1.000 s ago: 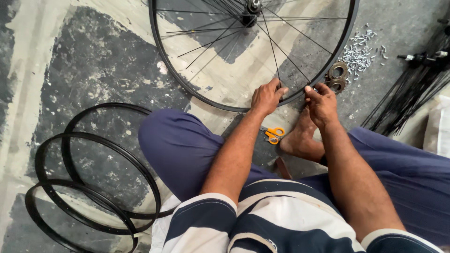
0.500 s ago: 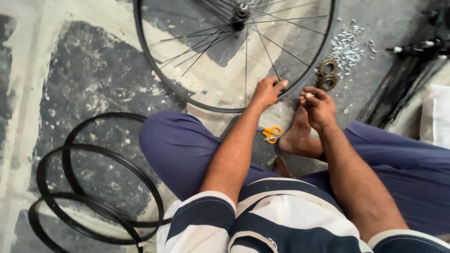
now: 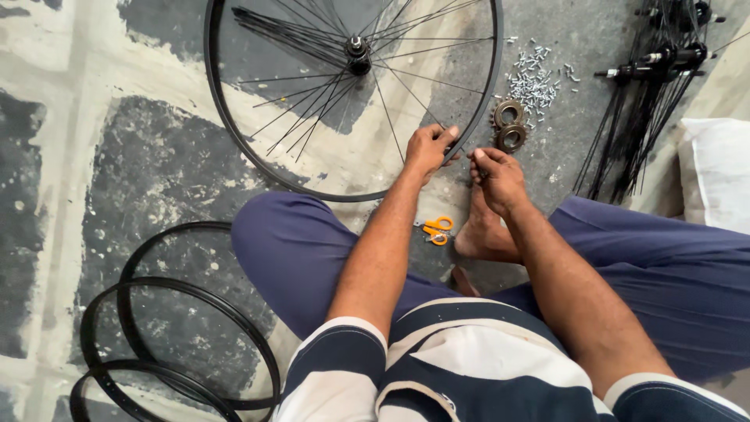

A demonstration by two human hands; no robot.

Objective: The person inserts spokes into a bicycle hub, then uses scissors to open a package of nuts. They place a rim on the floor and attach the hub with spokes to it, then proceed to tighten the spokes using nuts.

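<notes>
Fingers of your left hand (image 3: 428,148) are curled over the near edge of the bicycle wheel (image 3: 234,133), closed on its black rim at the right side, which keeps the wheel steady as it lies flat on the floor (image 3: 141,180). Your right hand (image 3: 496,178) sits just beside it, fingertips pinched together at the rim; whether something small is held between them, you cannot tell from here. Both hands meet at one spot, likely so that one can brace while the other works at a spoke end.

Spokes fan out from the hub (image 3: 358,53) at the far middle, some bunched loosely to the left, so the wheel looks only partly laced. Two rusty sprockets (image 3: 509,125) and a scatter of small silver nipples (image 3: 535,78) lie just right of the rim, within easy reach. Orange scissors (image 3: 436,230) rest near your bare foot (image 3: 484,234). Bare rims (image 3: 180,344) are stacked at the near left, and hubs with loose spokes (image 3: 648,101) lie at the far right, beside a white cushion (image 3: 715,172).

You sit cross-legged on a worn, patchy grey and cream concrete floor.
</notes>
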